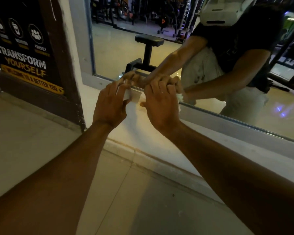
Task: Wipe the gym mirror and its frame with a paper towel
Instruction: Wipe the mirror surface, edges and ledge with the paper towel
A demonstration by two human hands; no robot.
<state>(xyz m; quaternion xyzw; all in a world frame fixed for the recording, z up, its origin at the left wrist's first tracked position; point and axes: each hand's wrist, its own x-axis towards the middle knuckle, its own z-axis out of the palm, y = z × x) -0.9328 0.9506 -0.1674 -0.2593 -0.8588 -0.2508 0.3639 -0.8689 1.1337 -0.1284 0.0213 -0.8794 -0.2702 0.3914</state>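
My left hand pinches a folded paper towel against the mirror frame at its lower left. My right hand, just right of it, grips a crumpled towel wad at the glass edge.

Poster left of mirror; both hands on its frame.

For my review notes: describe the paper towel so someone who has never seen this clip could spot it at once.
Start at the big wall mirror and follow its pale grey frame down to the lower left corner. Both hands meet on the bottom rail there; the paper towel is the small white folded piece held under the left hand, the only bright white patch against the grey rail and skin.
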